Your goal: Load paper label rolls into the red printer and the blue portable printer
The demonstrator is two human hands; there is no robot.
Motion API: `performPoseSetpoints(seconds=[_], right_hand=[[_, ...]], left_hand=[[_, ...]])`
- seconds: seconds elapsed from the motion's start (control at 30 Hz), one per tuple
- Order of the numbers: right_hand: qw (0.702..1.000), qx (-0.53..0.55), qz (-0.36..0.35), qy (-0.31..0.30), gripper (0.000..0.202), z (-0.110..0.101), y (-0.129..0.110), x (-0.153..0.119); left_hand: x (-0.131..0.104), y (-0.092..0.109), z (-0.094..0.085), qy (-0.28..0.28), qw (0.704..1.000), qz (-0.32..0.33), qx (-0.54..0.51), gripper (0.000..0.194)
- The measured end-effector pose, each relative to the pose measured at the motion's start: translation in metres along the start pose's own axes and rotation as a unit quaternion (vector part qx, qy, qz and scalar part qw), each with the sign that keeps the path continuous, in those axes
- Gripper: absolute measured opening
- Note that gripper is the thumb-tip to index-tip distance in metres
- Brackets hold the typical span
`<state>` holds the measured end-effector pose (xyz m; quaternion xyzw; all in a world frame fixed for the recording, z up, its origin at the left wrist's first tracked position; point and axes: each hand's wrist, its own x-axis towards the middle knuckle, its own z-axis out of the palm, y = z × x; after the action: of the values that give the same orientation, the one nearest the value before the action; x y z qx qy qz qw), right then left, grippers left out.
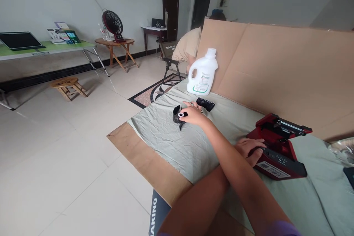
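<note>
My arms cross, the right one passing over the left. My right hand (193,113) is closed on a small black roll with a white core (181,115). Right beside it on the cloth stands a curled black band (176,113), with a loose black strip hanging below. A shiny black wrapper (206,104) lies just beyond my fingers. My left hand (250,150) grips the near left end of a red and black machine (279,164), whose hinged top (287,124) is raised. Some of its fingers are hidden by the machine and my right forearm.
A white jug (203,73) stands on the green cloth (166,138) before an upright cardboard sheet (276,62). More cardboard (149,158) edges the cloth at left. A person (189,44) sits behind. A clear plastic bag (343,149) lies far right.
</note>
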<state>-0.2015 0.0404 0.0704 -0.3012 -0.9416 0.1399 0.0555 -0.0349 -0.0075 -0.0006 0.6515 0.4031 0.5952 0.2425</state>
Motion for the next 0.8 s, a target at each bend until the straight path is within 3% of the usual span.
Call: performPoseSetpoints(seconds=[0.17, 0.27, 0.43, 0.67, 0.73, 0.8], right_hand=[[0.99, 0.117, 0.002, 0.079, 0.018, 0.002, 0.011, -0.001], [0.958, 0.251, -0.014, 0.137, 0.023, -0.002, 0.012, -0.004], [0.848, 0.502, -0.072, 0.153, 0.029, -0.009, 0.009, -0.016], [0.668, 0.738, 0.005, 0.095, 0.045, -0.018, 0.002, -0.071], [0.652, 0.753, 0.016, 0.086, 0.045, -0.024, 0.005, -0.093], [0.664, 0.741, 0.035, 0.095, 0.046, -0.034, 0.01, -0.119]], left_hand=[[-0.003, -0.008, 0.003, 0.017, 0.999, 0.046, 0.006, 0.025], [-0.007, -0.006, 0.002, 0.051, 0.995, 0.084, -0.008, 0.027], [-0.009, 0.004, -0.001, 0.071, 0.992, 0.108, 0.0, 0.03], [-0.01, 0.01, -0.002, 0.057, 0.995, 0.084, 0.017, 0.03], [-0.008, 0.007, 0.0, 0.06, 0.995, 0.073, 0.012, 0.028], [-0.005, 0.004, 0.002, 0.051, 0.996, 0.062, 0.028, 0.027]])
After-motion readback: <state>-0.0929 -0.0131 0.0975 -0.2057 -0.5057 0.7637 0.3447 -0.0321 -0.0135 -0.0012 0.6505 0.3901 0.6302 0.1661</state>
